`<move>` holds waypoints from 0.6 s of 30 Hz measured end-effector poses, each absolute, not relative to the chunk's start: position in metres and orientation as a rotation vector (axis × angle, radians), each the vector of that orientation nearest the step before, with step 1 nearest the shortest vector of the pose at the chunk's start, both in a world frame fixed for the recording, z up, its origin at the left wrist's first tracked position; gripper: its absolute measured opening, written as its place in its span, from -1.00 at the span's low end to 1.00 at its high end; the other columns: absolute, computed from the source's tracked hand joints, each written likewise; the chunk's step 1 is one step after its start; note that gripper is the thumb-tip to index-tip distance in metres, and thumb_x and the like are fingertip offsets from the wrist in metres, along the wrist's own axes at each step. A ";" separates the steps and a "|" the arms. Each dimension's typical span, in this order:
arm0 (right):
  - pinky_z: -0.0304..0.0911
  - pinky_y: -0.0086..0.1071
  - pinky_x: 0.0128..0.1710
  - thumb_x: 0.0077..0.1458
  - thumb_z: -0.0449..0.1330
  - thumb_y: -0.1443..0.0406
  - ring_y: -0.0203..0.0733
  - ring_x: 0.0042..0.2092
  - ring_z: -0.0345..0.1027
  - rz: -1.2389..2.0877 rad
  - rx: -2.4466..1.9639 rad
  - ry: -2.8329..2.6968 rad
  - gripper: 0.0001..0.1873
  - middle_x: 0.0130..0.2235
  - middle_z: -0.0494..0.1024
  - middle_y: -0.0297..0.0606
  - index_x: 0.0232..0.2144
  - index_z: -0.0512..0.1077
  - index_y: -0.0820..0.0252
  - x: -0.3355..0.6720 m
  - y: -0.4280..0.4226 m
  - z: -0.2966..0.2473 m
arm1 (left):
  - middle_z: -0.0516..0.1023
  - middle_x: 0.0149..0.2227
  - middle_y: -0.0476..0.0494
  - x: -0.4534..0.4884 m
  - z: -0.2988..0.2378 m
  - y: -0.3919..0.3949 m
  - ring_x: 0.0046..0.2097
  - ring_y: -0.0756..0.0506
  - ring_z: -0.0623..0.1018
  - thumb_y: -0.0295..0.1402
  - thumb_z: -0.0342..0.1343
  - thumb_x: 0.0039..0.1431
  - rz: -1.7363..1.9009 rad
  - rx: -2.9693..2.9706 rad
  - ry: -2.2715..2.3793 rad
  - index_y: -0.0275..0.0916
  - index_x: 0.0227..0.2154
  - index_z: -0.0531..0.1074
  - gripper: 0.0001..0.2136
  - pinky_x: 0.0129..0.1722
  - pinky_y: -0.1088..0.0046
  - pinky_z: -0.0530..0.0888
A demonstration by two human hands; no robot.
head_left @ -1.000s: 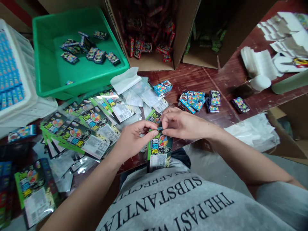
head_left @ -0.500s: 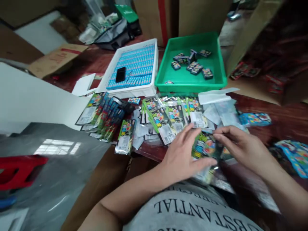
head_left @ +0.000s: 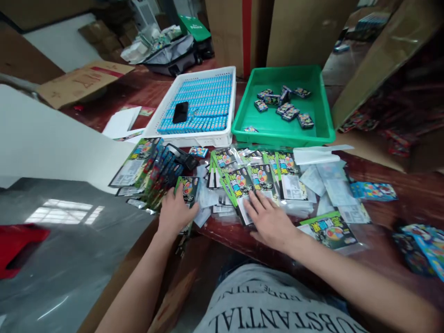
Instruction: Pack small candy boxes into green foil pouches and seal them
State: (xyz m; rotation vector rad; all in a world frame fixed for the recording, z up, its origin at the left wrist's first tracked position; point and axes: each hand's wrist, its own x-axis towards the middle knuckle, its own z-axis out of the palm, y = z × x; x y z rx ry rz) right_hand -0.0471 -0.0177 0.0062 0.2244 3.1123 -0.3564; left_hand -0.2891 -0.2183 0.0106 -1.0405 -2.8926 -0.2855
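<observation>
My left hand point(head_left: 176, 212) rests on a green-and-black printed packet point(head_left: 188, 188) at the near left of the dark red table point(head_left: 409, 194), fingers curled over its lower end. My right hand point(head_left: 268, 218) lies flat, fingers spread, on a fanned pile of the same packets point(head_left: 253, 178) in the middle. A single packet point(head_left: 329, 230) lies to the right of my right wrist. More packets point(head_left: 145, 166) are stacked in a row to the left.
A white basket point(head_left: 222, 138) full of blue boxes, with a black phone point(head_left: 181, 112) on top, stands behind. Beside it a green tray point(head_left: 321, 106) holds several small boxes. Clear sleeves point(head_left: 322, 178), blue boxes point(head_left: 373, 190) and open cardboard cartons point(head_left: 378, 60) lie to the right.
The view swung left. My hands let go of the packet they held together; the left moved to a packet at the left, the right flattened on the fanned pile.
</observation>
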 end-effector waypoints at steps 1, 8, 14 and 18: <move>0.25 0.13 0.28 0.08 0.40 0.19 0.37 0.38 0.14 -0.379 0.206 3.127 -0.20 0.37 0.24 0.21 0.30 0.32 0.35 -0.042 -0.016 0.007 | 0.27 0.29 -0.62 -0.282 0.014 -0.212 0.33 -0.57 0.26 -0.14 0.26 0.09 -0.365 -1.075 -2.833 -0.37 0.26 0.29 -0.29 0.28 -0.20 0.20; 0.37 0.01 0.26 0.23 0.11 0.41 0.05 0.26 0.39 -0.779 0.250 3.354 -0.37 0.27 0.45 -0.05 0.34 0.26 0.20 -0.014 -0.006 0.034 | 0.67 -0.14 -0.26 -0.209 0.047 -0.140 -0.11 -0.27 0.66 0.11 0.09 0.27 -1.975 -1.180 -3.146 -0.22 -0.08 0.53 -0.53 -0.10 0.12 0.60; 0.49 0.10 0.12 0.24 0.20 0.06 0.22 0.29 0.32 -0.765 0.023 3.437 -0.16 0.36 0.32 -0.05 0.45 0.03 0.09 0.017 -0.004 0.051 | 0.68 -0.19 -0.17 -0.170 0.062 -0.101 -0.10 -0.24 0.64 -0.10 0.23 0.19 -2.185 -1.446 -2.898 -0.23 -0.17 0.57 -0.69 -0.01 0.19 0.56; 0.41 0.19 0.12 0.31 0.11 0.09 0.25 0.19 0.42 -0.744 0.387 3.700 -0.38 0.26 0.42 0.00 0.36 0.20 0.04 0.024 0.040 0.031 | 0.66 -0.22 -0.20 -0.152 0.081 -0.091 -0.12 -0.25 0.64 -0.10 0.19 0.21 -1.242 -2.250 -2.962 -0.19 -0.13 0.56 -0.70 -0.15 0.28 0.55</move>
